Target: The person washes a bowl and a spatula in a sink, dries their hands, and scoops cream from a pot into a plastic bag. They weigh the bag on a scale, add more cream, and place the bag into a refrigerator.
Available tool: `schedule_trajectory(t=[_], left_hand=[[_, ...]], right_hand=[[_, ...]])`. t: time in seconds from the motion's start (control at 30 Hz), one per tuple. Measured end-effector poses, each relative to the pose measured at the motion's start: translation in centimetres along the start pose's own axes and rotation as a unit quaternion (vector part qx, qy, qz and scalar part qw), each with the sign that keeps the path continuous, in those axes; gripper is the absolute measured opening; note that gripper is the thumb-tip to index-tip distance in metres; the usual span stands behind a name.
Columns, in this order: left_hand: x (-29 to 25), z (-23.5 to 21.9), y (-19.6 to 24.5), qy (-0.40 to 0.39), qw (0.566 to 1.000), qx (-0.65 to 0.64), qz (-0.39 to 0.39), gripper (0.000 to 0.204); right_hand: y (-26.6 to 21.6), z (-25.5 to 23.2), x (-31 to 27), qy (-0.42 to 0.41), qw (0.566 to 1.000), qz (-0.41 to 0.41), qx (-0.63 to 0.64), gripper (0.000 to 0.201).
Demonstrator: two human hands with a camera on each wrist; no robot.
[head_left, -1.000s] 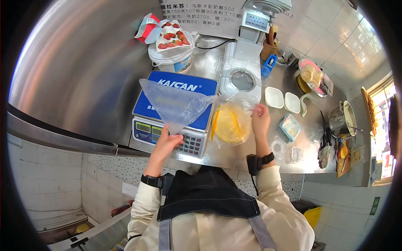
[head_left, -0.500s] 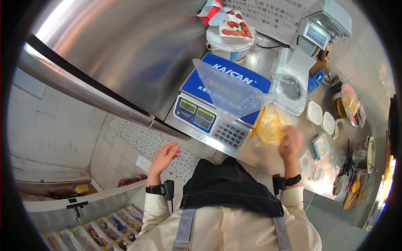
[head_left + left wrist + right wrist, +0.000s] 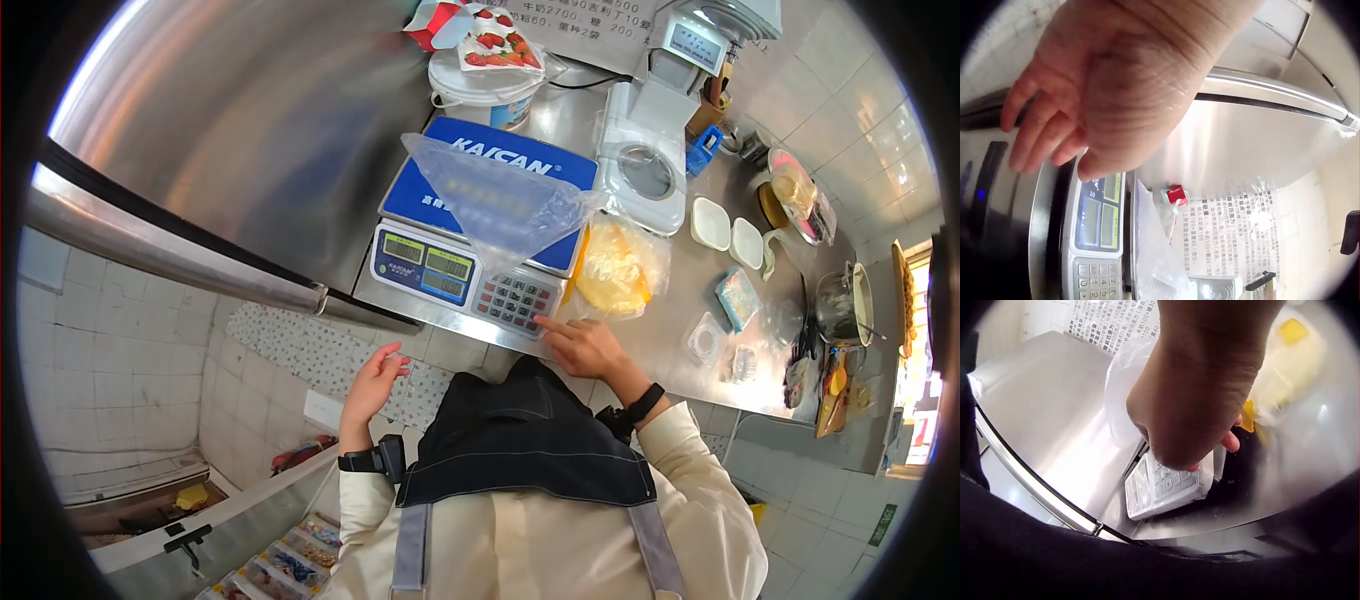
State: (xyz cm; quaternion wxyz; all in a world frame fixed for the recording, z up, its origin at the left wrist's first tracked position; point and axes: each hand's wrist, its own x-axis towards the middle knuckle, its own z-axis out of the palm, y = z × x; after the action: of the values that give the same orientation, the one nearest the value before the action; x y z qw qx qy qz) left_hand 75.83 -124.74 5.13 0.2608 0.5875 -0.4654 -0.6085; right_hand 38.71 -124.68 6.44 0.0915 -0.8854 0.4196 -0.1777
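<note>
In the head view a digital scale (image 3: pixel 425 265) stands at the counter's front, a clear plastic piping bag (image 3: pixel 490 200) lying across its blue platform (image 3: pixel 415 195). My right hand (image 3: pixel 588 350) reaches in with the index finger extended to the lower right corner of the keypad (image 3: pixel 513 302); its other fingers bend loosely. In the right wrist view, the hand hides most of that contact. My left hand (image 3: pixel 372 385) hovers off the counter edge, holding nothing, fingers loosely spread in the left wrist view. A clear bag of pale yellow stuff (image 3: pixel 615 270) lies right of the scale.
Behind the scale is a white lidded bucket (image 3: pixel 480 85) with a strawberry-print bag (image 3: pixel 498 45) on top. A white machine (image 3: pixel 645 160) stands at the back. Two white dishes (image 3: pixel 711 223), a blue packet (image 3: pixel 737 298) and a metal pot (image 3: pixel 838 305) are farther right.
My left hand has let go of the clear piping bag and drawn back off the counter. My right hand has moved from the yellow-filled bag leftward to the keypad.
</note>
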Motion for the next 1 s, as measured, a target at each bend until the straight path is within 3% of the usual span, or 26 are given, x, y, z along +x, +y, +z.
schedule_trajectory(t=[0.3,0.37,0.47,0.6,0.7,0.83,0.93,1.0], left_hand=[[0.5,-0.9,0.8,0.01,0.998,-0.022,0.052,0.032],[0.7,-0.2,1.0,0.007,0.997,0.009,0.079,0.033],[0.5,3.5,2.9,-0.03,0.987,0.081,0.138,0.043],[2.6,7.0,8.6,0.082,0.872,0.262,0.404,0.077],[4.9,10.3,13.1,0.108,0.839,0.272,0.458,0.087],[8.6,13.4,15.0,0.144,0.805,0.373,0.439,0.091],[11.4,14.5,13.9,0.162,0.801,0.391,0.424,0.073],[10.9,14.8,14.2,0.157,0.823,0.333,0.434,0.056]], right_hand=[[-1.5,0.0,0.3,-0.046,0.994,0.086,-0.056,0.01],[-1.3,0.2,0.0,0.048,0.997,0.05,0.027,0.014],[-1.4,-0.1,-0.9,0.116,0.991,0.063,0.036,0.017],[-3.7,-2.1,-2.7,0.108,0.985,0.132,0.012,0.018],[-5.1,-2.6,-4.8,0.165,0.971,0.172,0.008,0.019],[-7.8,-4.1,-9.2,0.208,0.939,0.267,-0.055,0.017],[-10.2,-5.8,-14.5,0.218,0.899,0.368,-0.089,0.015],[-11.0,-5.9,-17.7,0.327,0.814,0.48,-0.008,0.011]])
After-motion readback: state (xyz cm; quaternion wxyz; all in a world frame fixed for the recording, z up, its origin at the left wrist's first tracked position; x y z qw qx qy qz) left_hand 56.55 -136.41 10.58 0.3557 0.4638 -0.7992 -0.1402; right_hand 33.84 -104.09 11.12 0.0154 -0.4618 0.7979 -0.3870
